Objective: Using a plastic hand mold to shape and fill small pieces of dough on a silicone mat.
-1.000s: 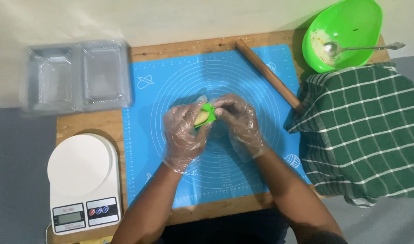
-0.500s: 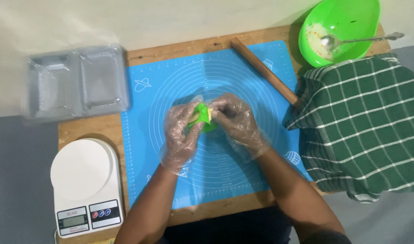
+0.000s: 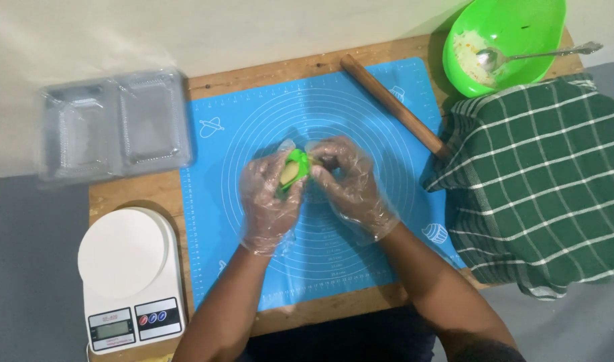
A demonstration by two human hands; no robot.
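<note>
Both my hands wear clear plastic gloves and meet over the middle of a blue baking mat (image 3: 360,100). My left hand (image 3: 270,198) cups a small piece of green dough (image 3: 293,169) with a pale filling showing inside it. My right hand (image 3: 350,184) pinches the dough's right edge with its fingertips. Most of the dough is hidden by my fingers.
A wooden rolling pin (image 3: 394,104) lies diagonally on the mat's upper right. A green bowl (image 3: 521,27) with a metal spoon (image 3: 541,53) sits at the far right corner. A green checked cloth (image 3: 548,181) covers something at right. Clear plastic containers (image 3: 116,124) and a white kitchen scale (image 3: 129,275) sit at left.
My hands stay together on the dough, and the fingers have shifted slightly around it. The view has drifted a little.
</note>
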